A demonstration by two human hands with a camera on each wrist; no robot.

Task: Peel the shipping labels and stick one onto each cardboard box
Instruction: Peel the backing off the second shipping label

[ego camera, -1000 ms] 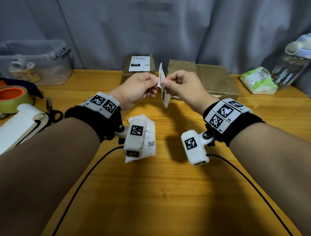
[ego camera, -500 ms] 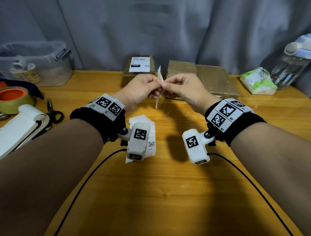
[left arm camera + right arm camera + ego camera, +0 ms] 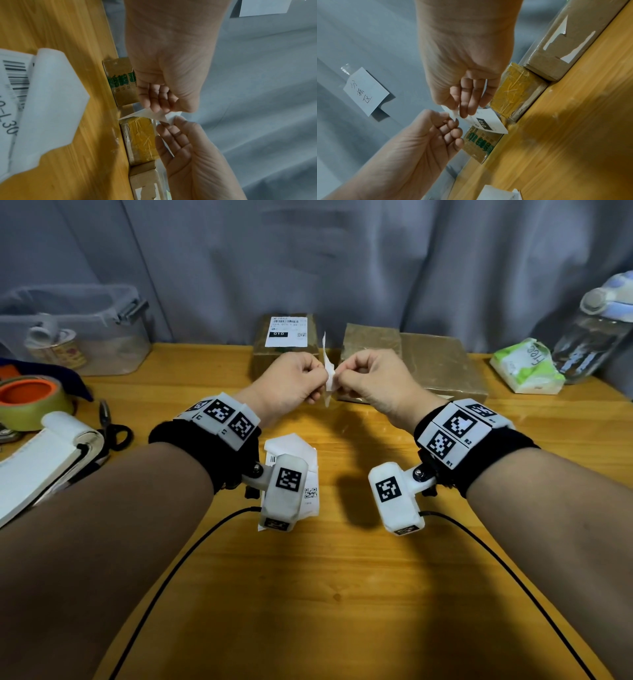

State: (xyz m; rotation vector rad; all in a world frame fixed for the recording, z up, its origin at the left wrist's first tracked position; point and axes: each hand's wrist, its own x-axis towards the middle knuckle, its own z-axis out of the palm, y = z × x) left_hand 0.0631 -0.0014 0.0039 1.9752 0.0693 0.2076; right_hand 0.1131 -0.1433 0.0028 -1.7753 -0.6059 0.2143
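A small white shipping label (image 3: 328, 371) hangs edge-on above the table, and both hands pinch it. My left hand (image 3: 320, 375) holds its left side and my right hand (image 3: 339, 376) its right. The right wrist view shows the label's (image 3: 488, 124) printed face with "010", a corner held by the left hand (image 3: 449, 119). Three cardboard boxes stand at the back edge. The left box (image 3: 263, 361) carries a stuck label (image 3: 287, 332). The middle box (image 3: 371, 340) and right box (image 3: 442, 364) have bare tops. Loose labels (image 3: 301, 453) lie under my left wrist.
On the left are a clear plastic bin (image 3: 68, 337), a tape roll (image 3: 30, 402), scissors (image 3: 113, 429) and an open notebook (image 3: 44, 463). A tissue pack (image 3: 524, 364) and water bottle (image 3: 596, 330) stand at the right. A grey curtain hangs behind; two cables (image 3: 171, 570) cross the table front.
The hands have drawn closer together around the label. The label has turned from facing partly sideways to edge-on and sits a little higher.
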